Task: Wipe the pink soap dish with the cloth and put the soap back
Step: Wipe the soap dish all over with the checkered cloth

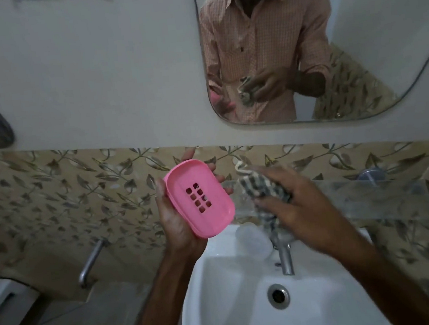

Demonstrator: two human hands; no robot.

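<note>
Where the head view looks down over the white sink, the pink soap dish is held up in front of the leaf-patterned tile band. It is tilted, so that its hollow side and its block of drain slots are turned toward the camera. The dish is held by the left hand. The grip is curled round it from behind, with the thumb laid along the left edge and fingertips seen past the upper and right edges.

A bunched checked cloth is clutched by the right hand, whose grip is folded over it, and a loose end is left hanging below the fingers. The cloth is held just beside the dish's right edge. No contact between the two can be made out, and the hand is blurred.

A pale rounded object is seen on the sink's back rim, just left of the chrome tap. It is too blurred to be told as the soap.

A glass shelf is fixed to the tiles at the right. In the mirror above, a checked shirt and both hands with dish and cloth are reflected.
</note>
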